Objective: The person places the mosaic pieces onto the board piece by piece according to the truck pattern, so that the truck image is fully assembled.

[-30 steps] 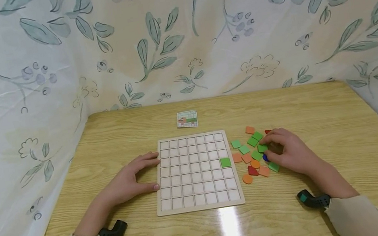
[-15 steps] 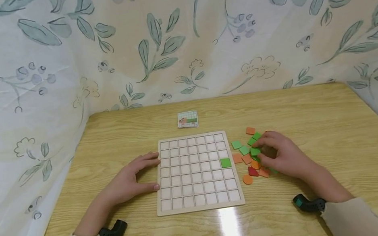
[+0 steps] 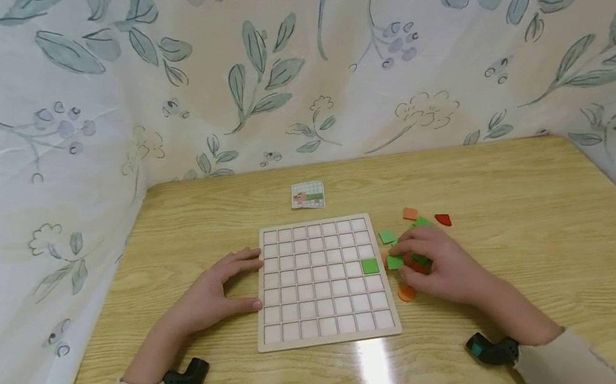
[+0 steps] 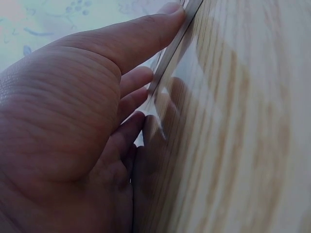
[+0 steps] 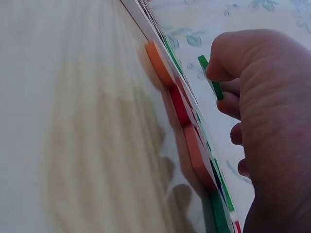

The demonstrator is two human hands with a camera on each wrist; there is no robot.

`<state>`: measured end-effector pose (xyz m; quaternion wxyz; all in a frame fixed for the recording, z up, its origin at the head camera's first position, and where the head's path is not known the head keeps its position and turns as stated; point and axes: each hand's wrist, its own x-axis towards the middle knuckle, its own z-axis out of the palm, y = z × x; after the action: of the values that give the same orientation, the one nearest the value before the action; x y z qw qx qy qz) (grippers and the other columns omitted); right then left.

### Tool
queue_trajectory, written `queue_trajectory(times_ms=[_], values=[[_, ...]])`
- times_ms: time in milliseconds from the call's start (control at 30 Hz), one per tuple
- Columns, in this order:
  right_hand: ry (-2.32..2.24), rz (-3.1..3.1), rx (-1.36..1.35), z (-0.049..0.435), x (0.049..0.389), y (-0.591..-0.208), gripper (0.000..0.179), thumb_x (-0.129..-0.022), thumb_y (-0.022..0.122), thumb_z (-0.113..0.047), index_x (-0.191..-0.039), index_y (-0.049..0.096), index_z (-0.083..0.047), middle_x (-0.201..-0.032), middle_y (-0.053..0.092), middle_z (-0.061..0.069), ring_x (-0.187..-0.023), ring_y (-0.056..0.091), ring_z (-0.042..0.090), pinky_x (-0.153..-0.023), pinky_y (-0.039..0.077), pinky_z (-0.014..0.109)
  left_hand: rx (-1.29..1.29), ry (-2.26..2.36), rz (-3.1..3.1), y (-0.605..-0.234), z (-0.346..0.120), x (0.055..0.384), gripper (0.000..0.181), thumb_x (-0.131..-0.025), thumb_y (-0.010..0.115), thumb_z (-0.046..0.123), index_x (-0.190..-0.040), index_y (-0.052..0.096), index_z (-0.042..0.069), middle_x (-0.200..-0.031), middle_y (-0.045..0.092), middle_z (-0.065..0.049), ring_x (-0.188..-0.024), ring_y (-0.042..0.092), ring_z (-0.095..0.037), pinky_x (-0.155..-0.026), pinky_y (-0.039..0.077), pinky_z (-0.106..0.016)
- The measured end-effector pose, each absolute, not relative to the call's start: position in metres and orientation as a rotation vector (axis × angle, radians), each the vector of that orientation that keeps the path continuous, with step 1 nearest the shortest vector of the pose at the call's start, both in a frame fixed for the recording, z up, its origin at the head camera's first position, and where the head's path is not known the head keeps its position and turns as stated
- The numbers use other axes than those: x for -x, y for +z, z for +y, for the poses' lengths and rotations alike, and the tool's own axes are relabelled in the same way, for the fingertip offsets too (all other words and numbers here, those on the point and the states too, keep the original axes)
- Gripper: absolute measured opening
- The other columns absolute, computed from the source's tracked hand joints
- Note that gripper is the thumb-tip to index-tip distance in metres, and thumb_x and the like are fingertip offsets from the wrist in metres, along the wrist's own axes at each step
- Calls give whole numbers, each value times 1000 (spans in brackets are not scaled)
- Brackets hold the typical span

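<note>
A wooden grid board (image 3: 330,339) lies flat on the table, with one green square tile (image 3: 369,266) in a cell near its right edge. My left hand (image 3: 210,298) rests at the board's left edge, thumb and fingers spread and touching the rim. Off the right edge, my right hand (image 3: 441,265) pinches another green square tile (image 3: 394,262) between thumb and fingers. The right wrist view shows that pinched tile (image 5: 211,77) lifted above the loose pieces. Part of the pile is hidden under the right hand.
Loose pieces lie right of the board: a light green tile (image 3: 387,236), an orange square (image 3: 409,213), a red quarter-round piece (image 3: 443,219) and an orange disc (image 3: 406,293). A small printed pattern card (image 3: 307,196) lies behind the board. A floral cloth (image 3: 288,62) hangs behind the table.
My right hand has moved left from the pile towards the board's right edge, carrying a green tile. The red quarter-round piece has come into full view. My left hand stays where it was.
</note>
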<state>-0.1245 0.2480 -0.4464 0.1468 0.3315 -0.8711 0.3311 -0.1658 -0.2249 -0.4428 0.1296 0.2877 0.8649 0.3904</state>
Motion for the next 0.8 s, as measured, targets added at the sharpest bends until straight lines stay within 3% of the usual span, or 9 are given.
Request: queue_trajectory(times_ms=[333,567,800], values=[[914,-2460,-1062,227,118,-449,34,-84,88,-3,-116,83,-11,-118,71,-2,-105,57,18,-91,46,35,-836,1129,2527,-443,-224,165,76,-90,93,43,-156,63,22,-172,43,5,-162,31,-31,-128,28,-63],[883,-2509,-1061,223,117,-449,33,-86,90,-7,-118,83,-12,-117,70,-4,-104,59,16,-86,51,35,-826,1117,2536,-442,-222,165,76,-90,92,45,-156,63,21,-172,42,5,-162,31,-31,-128,29,-62],[863,-2504,-1100,221,117,-449,31,-88,89,-10,-119,83,-12,-116,70,-5,-101,57,13,-87,48,34,-831,1121,2531,-441,-223,164,76,-89,93,43,-155,64,20,-171,43,4,-162,31,-32,-128,28,-62]])
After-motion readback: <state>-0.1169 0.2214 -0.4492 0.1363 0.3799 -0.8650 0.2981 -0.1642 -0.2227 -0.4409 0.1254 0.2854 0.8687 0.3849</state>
